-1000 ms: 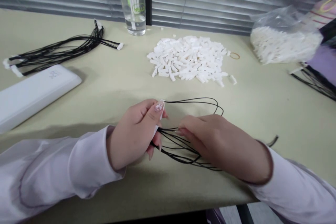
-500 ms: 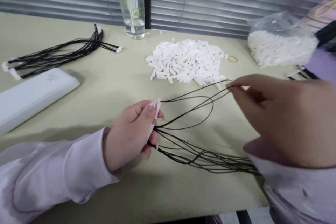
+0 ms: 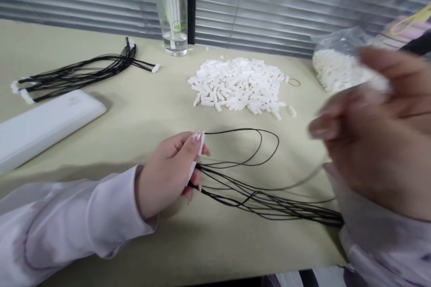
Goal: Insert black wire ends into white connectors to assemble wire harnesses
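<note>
My left hand (image 3: 168, 170) is closed on slim white connector housings (image 3: 191, 174), pinched between thumb and fingers. Thin black wires (image 3: 269, 204) run from them to the right over the table, and two of the wires bend back in loops above the rest. My right hand (image 3: 370, 130) is raised at the right, smeared by motion. Its fingers look curled, but whether anything is in them does not show. The far ends of the wires pass behind the right sleeve. Beyond the hands lies a heap of small white connector housings (image 3: 235, 85).
At the back left lies a bundle of black wires (image 3: 84, 69) with white ends, behind a white power bank (image 3: 50, 125). A clear bottle (image 3: 175, 13) stands by the blinds. A plastic bag of white pieces (image 3: 333, 65) and a rubber band (image 3: 294, 82) are at the back right.
My right hand has let go of the black wires it pinched and moved up and to the right. Those wires have dropped or sprung back into loops. My left hand keeps its hold.
</note>
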`<act>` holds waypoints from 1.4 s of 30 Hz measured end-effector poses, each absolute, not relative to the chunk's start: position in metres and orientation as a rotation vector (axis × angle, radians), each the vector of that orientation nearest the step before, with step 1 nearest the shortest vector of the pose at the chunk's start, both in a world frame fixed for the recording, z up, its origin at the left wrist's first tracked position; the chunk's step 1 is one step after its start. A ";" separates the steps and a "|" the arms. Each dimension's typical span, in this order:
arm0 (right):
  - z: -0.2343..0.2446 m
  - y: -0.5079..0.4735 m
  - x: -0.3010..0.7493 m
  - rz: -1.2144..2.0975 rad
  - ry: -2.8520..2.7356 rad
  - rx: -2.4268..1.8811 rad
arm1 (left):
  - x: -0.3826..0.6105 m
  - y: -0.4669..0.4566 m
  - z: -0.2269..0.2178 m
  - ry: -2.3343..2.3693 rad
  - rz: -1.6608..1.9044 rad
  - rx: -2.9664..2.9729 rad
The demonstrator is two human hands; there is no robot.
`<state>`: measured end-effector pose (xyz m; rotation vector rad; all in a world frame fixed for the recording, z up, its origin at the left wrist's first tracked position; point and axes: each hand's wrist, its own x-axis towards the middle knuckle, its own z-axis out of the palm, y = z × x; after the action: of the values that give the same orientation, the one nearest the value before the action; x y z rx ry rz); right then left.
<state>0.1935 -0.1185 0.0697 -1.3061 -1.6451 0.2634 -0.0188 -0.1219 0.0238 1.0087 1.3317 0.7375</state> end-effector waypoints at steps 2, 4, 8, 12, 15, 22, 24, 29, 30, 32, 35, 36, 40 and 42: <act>0.061 -0.125 0.180 0.518 -1.734 -1.269 | -0.019 -0.123 0.025 1.333 0.747 1.000; 0.053 -0.128 0.168 0.503 -1.902 -1.297 | -0.018 -0.123 0.026 1.344 0.733 0.999; 0.046 -0.129 0.156 0.292 -2.105 -1.335 | -0.017 -0.122 0.027 1.372 0.709 1.005; 0.047 -0.128 0.155 0.245 -2.089 -1.340 | -0.018 -0.122 0.028 1.365 0.707 0.997; 0.047 -0.128 0.155 0.223 -2.093 -1.333 | -0.019 -0.123 0.027 1.353 0.705 0.998; 0.046 -0.129 0.155 0.137 -2.133 -1.297 | -0.019 -0.122 0.026 1.351 0.690 1.002; 0.046 -0.129 0.156 0.119 -2.138 -1.285 | -0.019 -0.122 0.025 1.348 0.692 0.997; 0.042 -0.129 0.158 0.197 -2.236 -1.198 | -0.019 -0.120 0.025 1.336 0.697 0.992; 0.042 -0.128 0.159 0.215 -2.251 -1.191 | -0.019 -0.120 0.025 1.340 0.694 0.999; 0.041 -0.127 0.157 0.228 -2.250 -1.204 | -0.019 -0.121 0.025 1.328 0.684 1.037; 0.041 -0.125 0.152 0.227 -2.254 -1.234 | -0.019 -0.125 0.023 1.282 0.650 1.189; 0.040 -0.125 0.149 0.217 -2.264 -1.235 | -0.019 -0.126 0.022 1.266 0.635 1.250; 0.033 -0.124 0.140 0.184 -2.318 -1.261 | -0.021 -0.130 0.019 1.230 0.605 1.427; 0.031 -0.123 0.138 0.194 -2.344 -1.277 | -0.021 -0.130 0.019 1.213 0.608 1.465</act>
<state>0.1381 -0.1231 0.0306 -1.2771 -2.3444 0.1941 -0.0210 -0.1299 0.0187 1.4655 1.2128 0.6085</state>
